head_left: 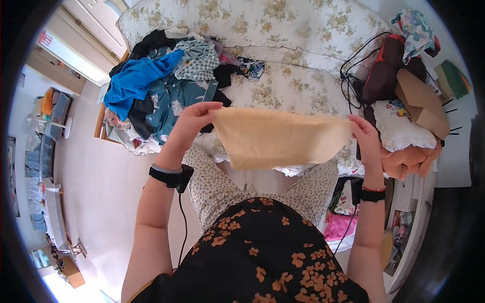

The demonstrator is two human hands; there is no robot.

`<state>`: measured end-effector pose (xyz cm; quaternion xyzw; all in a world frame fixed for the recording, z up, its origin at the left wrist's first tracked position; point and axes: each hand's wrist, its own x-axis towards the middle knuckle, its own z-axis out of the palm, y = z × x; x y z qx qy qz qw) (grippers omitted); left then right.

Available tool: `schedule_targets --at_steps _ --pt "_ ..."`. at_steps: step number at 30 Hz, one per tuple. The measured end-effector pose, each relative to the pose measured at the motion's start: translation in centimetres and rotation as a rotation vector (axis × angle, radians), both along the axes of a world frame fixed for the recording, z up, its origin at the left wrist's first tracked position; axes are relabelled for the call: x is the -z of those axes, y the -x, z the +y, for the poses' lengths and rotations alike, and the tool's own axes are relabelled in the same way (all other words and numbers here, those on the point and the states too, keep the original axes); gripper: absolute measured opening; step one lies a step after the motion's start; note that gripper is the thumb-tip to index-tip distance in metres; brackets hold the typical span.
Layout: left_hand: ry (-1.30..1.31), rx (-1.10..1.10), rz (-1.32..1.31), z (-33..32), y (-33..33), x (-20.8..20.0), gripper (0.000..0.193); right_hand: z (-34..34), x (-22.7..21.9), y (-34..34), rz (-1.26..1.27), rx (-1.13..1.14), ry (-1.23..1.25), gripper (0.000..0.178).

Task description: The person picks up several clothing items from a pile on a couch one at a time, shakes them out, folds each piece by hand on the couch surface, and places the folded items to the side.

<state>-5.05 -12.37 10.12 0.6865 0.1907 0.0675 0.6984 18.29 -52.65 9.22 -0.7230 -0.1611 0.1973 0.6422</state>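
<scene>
A pale yellow cloth (283, 139) hangs stretched between my two hands, above the front edge of the sofa. Its upper edge runs nearly straight across, and the lower edge droops freely. My left hand (198, 117) pinches the upper left corner between thumb and fingers. At the upper right corner, my right hand (365, 134) is closed on the fabric in the same way. What kind of cloth item it is does not show. Both wrists wear black straps with cables running down from them.
A sofa with a floral cover (288, 91) lies in front of me. A heap of clothes (166, 86) with a blue garment (136, 83) on it fills its left end. At the right are a dark red cushioned object (384, 70), black cables, a cardboard box (422, 103) and a white frilled pillow (401, 126).
</scene>
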Motion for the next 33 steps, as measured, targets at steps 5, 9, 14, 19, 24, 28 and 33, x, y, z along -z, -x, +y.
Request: schedule_targets --at_steps 5,9,14,19,24,28,33 --pt "-0.922 0.012 -0.153 -0.1 -4.6 3.6 0.027 0.7 3.5 -3.9 -0.385 -0.012 0.298 0.036" --pt "-1.022 -0.195 -0.332 -0.2 -6.2 0.0 0.016 2.3 0.1 -4.2 -0.522 0.150 0.260 0.032" --pt "-1.158 -0.272 -0.295 -0.4 -4.6 -0.4 0.009 1.0 -0.6 -1.4 -0.716 0.186 0.338 0.015" --pt "-0.938 0.070 -0.278 0.5 -0.6 7.8 0.012 -1.3 6.1 0.8 -0.944 -0.006 0.486 0.010" --pt "-0.723 0.427 0.242 0.1 1.5 13.9 0.015 -3.0 13.2 1.6 -0.280 -0.369 0.639 0.017" --pt "-0.258 0.321 0.419 0.6 0.2 18.3 0.017 -0.3 14.3 -0.2 -0.236 -0.508 0.879 0.015" --pt "0.180 -0.090 0.495 1.2 -6.1 20.9 0.018 2.6 19.2 -5.5 0.475 -0.083 0.327 0.021"
